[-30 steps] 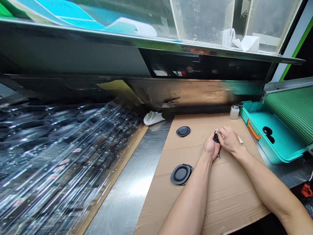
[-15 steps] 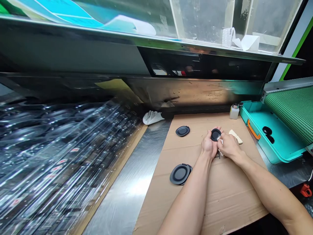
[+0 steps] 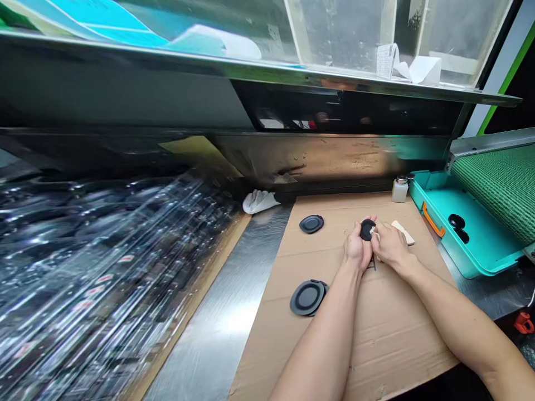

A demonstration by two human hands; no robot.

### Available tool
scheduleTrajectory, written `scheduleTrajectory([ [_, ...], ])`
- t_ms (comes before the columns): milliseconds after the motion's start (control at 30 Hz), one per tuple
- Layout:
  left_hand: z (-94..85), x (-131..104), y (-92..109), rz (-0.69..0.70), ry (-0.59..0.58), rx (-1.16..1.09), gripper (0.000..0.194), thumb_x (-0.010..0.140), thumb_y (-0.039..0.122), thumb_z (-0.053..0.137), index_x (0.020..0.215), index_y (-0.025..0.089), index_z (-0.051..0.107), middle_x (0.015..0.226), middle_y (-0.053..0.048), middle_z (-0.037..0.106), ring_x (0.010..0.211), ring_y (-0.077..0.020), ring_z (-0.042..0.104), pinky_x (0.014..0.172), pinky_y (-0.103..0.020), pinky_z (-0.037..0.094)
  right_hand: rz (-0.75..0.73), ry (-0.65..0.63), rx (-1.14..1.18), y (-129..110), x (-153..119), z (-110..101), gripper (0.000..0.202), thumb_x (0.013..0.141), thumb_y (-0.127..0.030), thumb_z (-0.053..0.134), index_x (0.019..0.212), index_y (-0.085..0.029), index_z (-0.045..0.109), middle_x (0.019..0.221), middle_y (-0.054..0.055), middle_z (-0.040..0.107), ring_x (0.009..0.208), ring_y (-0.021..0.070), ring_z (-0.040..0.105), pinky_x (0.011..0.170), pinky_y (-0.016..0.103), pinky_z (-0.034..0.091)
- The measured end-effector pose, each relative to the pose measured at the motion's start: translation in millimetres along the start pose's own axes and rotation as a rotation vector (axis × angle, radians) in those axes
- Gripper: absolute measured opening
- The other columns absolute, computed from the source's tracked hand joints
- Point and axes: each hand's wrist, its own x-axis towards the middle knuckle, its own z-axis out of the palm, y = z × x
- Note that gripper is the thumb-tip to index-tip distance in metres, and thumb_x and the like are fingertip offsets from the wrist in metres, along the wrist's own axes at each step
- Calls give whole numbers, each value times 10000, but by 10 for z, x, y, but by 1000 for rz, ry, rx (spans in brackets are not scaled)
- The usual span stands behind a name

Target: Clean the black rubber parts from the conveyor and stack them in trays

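Note:
A small round black disc-shaped part [image 3: 367,229] rests in my left hand [image 3: 355,247], whose fingers curl under and around it. With my right hand [image 3: 391,243] I pinch a white cloth [image 3: 374,231] and press it on the disc's face; most of the cloth is hidden by the fingers. A cream-coloured block [image 3: 403,232] lies just beyond my right hand. To the left on the cardboard [image 3: 288,345] lie a flat black rounded part [image 3: 311,224] and, nearer me, a larger one [image 3: 307,298], partly behind my left forearm.
A turquoise tray [image 3: 470,269] with an orange handle holds black round pieces [image 3: 457,221] at the right, under a green conveyor belt [image 3: 497,172]. A small white bottle [image 3: 400,190] stands at the back. Clear plastic trays [image 3: 104,267] fill the left; a white glove [image 3: 259,201] lies beside them.
My right hand has moved the cloth slightly up and across the black disc. The view has shifted a little; the other parts stay where they lay.

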Motion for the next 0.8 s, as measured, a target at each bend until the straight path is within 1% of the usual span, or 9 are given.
scheduleTrajectory([
  [100, 23, -33, -7, -24, -18, 27, 365, 1052, 361, 383, 1067, 145, 678, 1245, -144, 718, 1209, -237, 660, 1120, -416, 466, -81, -21, 172, -31, -14, 13, 107, 934, -198, 550, 905, -198, 654, 966, 53, 719, 886, 191, 643, 767, 268, 424],
  [267, 54, -80, -51, -21, -61, 23, 393, 1056, 354, 365, 998, 146, 694, 1095, -124, 753, 1159, -231, 682, 1082, -383, 487, -29, 155, 315, -47, 56, 69, 139, 946, -206, 530, 885, -194, 654, 935, 48, 712, 880, 183, 636, 786, 262, 423],
  [367, 37, -73, -40, -31, -37, 22, 394, 1052, 376, 376, 994, 146, 691, 1103, -126, 751, 1122, -236, 695, 1065, -404, 497, -110, 60, 349, -38, 35, 32, 105, 911, -200, 572, 849, -200, 657, 884, 22, 714, 832, 169, 630, 755, 249, 416],
  [433, 19, -59, -22, -42, -30, 25, 371, 1046, 358, 393, 1000, 141, 690, 1131, -135, 745, 1118, -236, 694, 1065, -408, 494, -138, -30, 297, -6, -1, -35, 80, 883, -196, 601, 841, -210, 667, 860, 9, 714, 820, 171, 627, 744, 251, 406],
  [500, 6, -44, -9, -47, -42, 28, 356, 1042, 335, 403, 1009, 130, 693, 1153, -148, 738, 1121, -233, 690, 1063, -399, 494, -102, -77, 188, 46, -26, -110, 82, 875, -200, 605, 846, -221, 680, 852, 11, 714, 821, 184, 625, 734, 264, 393],
  [567, 4, -35, -7, -50, -60, 31, 368, 1047, 326, 391, 1014, 123, 696, 1151, -148, 739, 1118, -226, 688, 1050, -389, 503, -44, -46, 82, 98, -24, -159, 119, 910, -215, 576, 914, -231, 694, 916, 27, 720, 854, 196, 625, 725, 274, 385],
  [633, 10, -32, -18, -67, -75, 34, 380, 1056, 319, 376, 1011, 125, 699, 1104, -131, 750, 1096, -215, 694, 1032, -383, 520, -19, 39, 14, 129, 5, -166, 175, 974, -241, 521, 1010, -232, 691, 1008, 50, 708, 925, 202, 621, 740, 274, 392],
  [700, 19, -34, -34, -82, -79, 26, 376, 1059, 306, 379, 993, 129, 704, 1033, -108, 761, 1058, -201, 704, 1018, -370, 533, -63, 105, -23, 134, 48, -140, 220, 1027, -276, 467, 1057, -225, 679, 1046, 66, 685, 994, 203, 603, 789, 270, 404],
  [800, 23, -34, -45, -87, -79, 5, 367, 1056, 284, 395, 959, 126, 712, 974, -99, 765, 1030, -189, 711, 1019, -348, 537, -150, 108, -68, 111, 92, -104, 255, 1053, -318, 438, 1034, -228, 675, 1033, 69, 666, 1018, 206, 586, 835, 271, 411],
])
